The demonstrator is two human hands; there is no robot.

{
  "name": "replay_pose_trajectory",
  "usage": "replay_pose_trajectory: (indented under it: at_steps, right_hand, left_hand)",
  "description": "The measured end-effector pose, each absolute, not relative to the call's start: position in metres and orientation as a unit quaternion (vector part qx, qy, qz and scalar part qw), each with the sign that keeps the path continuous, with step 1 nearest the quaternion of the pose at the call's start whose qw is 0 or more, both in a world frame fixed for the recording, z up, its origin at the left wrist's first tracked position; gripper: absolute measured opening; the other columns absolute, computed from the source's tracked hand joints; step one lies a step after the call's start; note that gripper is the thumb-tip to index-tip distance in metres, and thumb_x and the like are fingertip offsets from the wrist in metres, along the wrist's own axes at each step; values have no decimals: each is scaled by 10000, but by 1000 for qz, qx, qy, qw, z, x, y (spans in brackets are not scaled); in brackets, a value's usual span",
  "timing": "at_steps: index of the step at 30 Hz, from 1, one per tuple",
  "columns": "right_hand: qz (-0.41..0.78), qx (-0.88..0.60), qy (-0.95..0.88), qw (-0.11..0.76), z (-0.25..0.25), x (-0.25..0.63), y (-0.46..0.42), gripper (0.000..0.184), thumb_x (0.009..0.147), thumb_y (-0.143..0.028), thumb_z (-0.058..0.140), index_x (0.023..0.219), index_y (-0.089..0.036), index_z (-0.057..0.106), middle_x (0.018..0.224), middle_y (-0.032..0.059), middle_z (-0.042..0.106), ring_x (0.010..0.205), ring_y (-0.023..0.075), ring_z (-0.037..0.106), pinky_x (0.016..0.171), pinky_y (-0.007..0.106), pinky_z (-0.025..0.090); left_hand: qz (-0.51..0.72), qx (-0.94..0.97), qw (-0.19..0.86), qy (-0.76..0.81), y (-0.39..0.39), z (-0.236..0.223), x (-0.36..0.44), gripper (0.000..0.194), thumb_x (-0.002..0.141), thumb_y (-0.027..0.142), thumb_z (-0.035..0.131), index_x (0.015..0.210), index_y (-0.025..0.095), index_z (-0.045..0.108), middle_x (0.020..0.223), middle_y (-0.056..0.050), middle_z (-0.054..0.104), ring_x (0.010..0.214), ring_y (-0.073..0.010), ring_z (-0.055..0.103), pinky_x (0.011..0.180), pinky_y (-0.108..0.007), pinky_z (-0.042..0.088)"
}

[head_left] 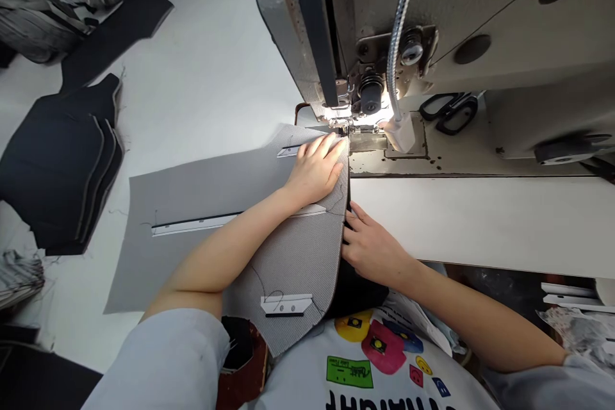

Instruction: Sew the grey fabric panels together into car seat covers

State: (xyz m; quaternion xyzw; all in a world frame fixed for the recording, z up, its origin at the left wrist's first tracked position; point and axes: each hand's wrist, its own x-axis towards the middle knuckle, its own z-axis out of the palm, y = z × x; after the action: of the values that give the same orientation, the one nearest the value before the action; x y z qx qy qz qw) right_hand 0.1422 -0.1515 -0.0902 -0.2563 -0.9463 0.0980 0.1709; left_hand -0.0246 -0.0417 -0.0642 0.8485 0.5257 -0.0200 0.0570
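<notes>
A grey mesh-backed fabric panel [307, 262] lies under the sewing machine [408, 6], its right edge at the lit needle area [343, 125]. White strips with dark edging are attached to the panel: a long strip [192, 225] at the middle, a short strip [286, 305] near my body, and another partly under my hand. My left hand [314, 166] rests flat on the panel just before the presser foot, fingers stretched forward. Closer to my body, my right hand [372, 243] grips the panel's right edge, where dark material shows beneath; its fingertips are partly hidden.
Black-handled scissors [451, 109] lie on the machine bed, right of the needle. Dark cut fabric pieces [57, 166] are stacked on the white table [216, 64] at left. Bundled grey fabric [38, 13] sits at the far left. A flexible metal lamp neck [401, 32] hangs by the needle.
</notes>
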Motion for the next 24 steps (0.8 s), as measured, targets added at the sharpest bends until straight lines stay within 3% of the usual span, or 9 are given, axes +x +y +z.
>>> replay_pose_trajectory:
  at_steps: [14,20,24]
  right_hand:
    - [88,-280,-937,189,-92,143,-153,173,886,-195,611,946,-163,770,1099,110,695,1267,348,522,1142,534,390]
    - [66,-281,-938,193,-92,143,-157,163,892,-204,615,934,-175,770,1170,112,684,1267,349,531,1118,534,420]
    - [62,-279,-938,195,-94,140,-162,184,889,-197,624,1006,-186,765,1228,127,666,1276,336,526,1106,547,426]
  left_hand:
    - [10,859,56,510,-32,-71,-31,527,998,378,348,1465,165,466,1557,-140,399,1456,-297,337,1196,-487,278]
    - [8,863,27,504,-33,-67,-32,528,998,441,381,1418,155,526,1565,-179,362,1471,-348,264,1180,-531,263]
    - [16,866,37,499,-36,-70,-35,566,992,468,387,1455,155,479,1596,-184,290,1469,-366,238,1181,-550,245]
